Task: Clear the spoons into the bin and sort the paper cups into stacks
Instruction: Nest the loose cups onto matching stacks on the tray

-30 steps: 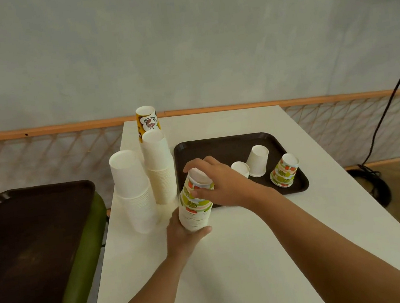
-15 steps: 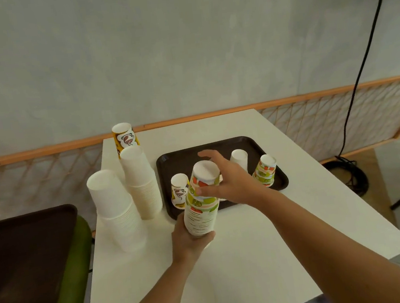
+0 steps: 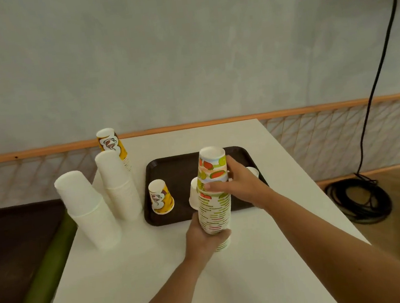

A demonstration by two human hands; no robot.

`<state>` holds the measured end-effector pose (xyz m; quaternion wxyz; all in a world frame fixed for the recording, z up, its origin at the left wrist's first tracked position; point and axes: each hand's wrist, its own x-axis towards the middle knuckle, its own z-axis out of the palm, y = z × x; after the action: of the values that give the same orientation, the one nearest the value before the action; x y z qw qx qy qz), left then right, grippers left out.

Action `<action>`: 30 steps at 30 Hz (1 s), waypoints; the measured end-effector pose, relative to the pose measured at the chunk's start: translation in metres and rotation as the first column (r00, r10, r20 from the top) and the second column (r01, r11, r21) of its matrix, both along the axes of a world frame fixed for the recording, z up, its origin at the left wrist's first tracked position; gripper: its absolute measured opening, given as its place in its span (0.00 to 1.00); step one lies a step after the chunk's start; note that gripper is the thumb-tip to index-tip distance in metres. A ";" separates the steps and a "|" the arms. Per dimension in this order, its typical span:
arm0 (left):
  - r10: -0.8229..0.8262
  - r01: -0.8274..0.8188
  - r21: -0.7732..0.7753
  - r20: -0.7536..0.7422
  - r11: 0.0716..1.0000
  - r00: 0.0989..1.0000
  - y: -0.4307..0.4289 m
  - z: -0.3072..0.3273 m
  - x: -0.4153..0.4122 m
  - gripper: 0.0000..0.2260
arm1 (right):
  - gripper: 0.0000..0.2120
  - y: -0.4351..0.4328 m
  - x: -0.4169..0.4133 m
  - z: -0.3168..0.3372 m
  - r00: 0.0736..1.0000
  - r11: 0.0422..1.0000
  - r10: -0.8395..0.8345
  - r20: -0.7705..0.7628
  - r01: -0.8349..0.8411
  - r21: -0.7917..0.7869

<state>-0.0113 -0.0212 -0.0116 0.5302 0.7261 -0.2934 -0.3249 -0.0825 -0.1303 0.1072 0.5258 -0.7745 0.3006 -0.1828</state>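
A tall stack of fruit-print cups (image 3: 214,200) stands upside down in front of the dark tray (image 3: 176,169). My left hand (image 3: 204,239) grips its base from the near side. My right hand (image 3: 238,184) holds the upper part of the stack, thumb across the front. On the tray stands one upturned yellow cup (image 3: 160,197); white cups (image 3: 194,196) show partly behind the stack and another white cup (image 3: 253,170) behind my right hand. Two white cup stacks (image 3: 89,210) (image 3: 119,183) and a yellow cup stack (image 3: 112,144) stand at the table's left. No spoons are visible.
The white table (image 3: 272,281) reaches back to a wooden rail with netting (image 3: 330,135). A second dark tray (image 3: 11,247) lies on a green surface at the left. A coiled black cable (image 3: 358,197) lies on the floor at the right.
The fruit-print stack has grown taller and stands more upright. My right hand slid to its upper side. The loose fruit-print cup on the tray's right is no longer seen.
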 end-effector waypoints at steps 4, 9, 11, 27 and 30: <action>0.052 -0.052 -0.019 -0.027 0.998 0.998 -0.010 0.005 -0.028 0.29 | 0.24 -0.014 -0.020 0.005 0.999 1.000 0.016 0.035 -0.015 -0.020; 0.093 -0.093 0.001 -0.016 0.996 0.996 -0.012 0.006 -0.043 0.30 | 0.26 -0.022 -0.029 0.014 0.992 1.000 0.019 0.125 -0.017 -0.013; 0.103 -0.103 0.012 -0.013 0.995 0.995 -0.013 0.007 -0.042 0.31 | 0.25 -0.024 -0.027 0.017 0.989 0.999 0.030 0.147 -0.028 -0.014; 0.116 -0.117 0.016 0.023 0.993 0.993 -0.012 0.007 0.005 0.32 | 0.24 -0.035 0.001 0.070 0.897 0.991 -0.119 0.427 0.136 -0.009; 0.120 -0.121 0.021 0.017 0.992 0.993 -0.017 0.006 0.010 0.33 | 0.26 -0.054 -0.007 0.070 0.872 0.974 -0.203 0.445 0.228 -0.004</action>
<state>-0.0016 -0.0379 -0.0058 0.5385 0.7508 -0.2497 -0.2898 -0.0891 -0.1842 0.1776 0.5346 -0.6886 0.2525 -0.4198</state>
